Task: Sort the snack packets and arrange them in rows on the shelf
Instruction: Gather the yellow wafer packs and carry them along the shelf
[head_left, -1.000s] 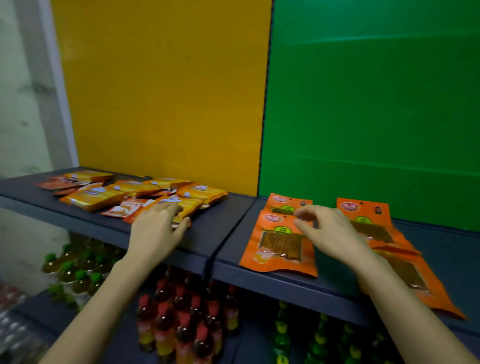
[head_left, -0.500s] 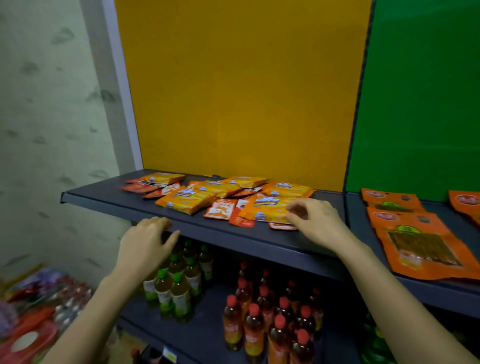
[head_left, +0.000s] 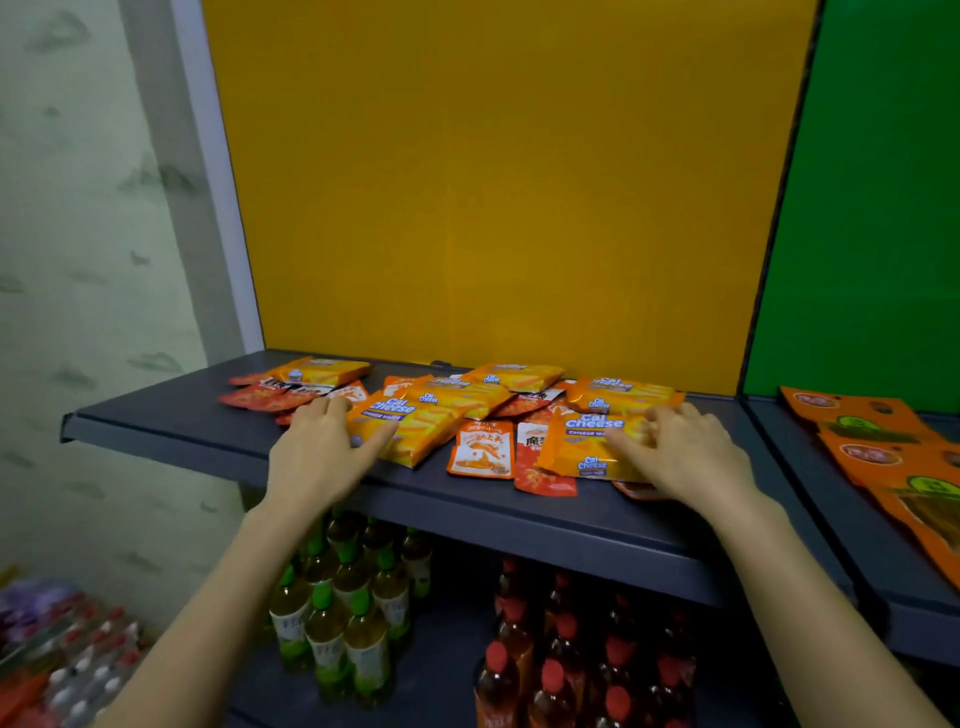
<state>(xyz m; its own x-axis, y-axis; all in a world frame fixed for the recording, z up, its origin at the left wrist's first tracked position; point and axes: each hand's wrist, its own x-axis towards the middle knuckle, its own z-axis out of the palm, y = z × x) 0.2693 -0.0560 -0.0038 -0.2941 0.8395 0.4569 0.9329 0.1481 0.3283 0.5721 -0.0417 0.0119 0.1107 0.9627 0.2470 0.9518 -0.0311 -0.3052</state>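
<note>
A jumbled pile of snack packets lies on the dark grey shelf in front of the yellow back panel. Several are yellow-orange cheese wafer packets; small red and orange sachets lie mixed among them. My left hand rests flat at the left end of one cheese wafer packet, fingers straight, thumb against its edge. My right hand lies on another cheese wafer packet at the right of the pile, its fingers spread over it.
Large orange pouches lie in rows on the adjoining shelf before the green panel at right. Below, green-capped bottles and red-capped bottles fill the lower shelf. More bottles lie on the floor at left.
The view has swung left from the orange pouches to the mixed pile. My left hand rose from the shelf's front edge onto a wafer packet; my right hand settled onto another.
</note>
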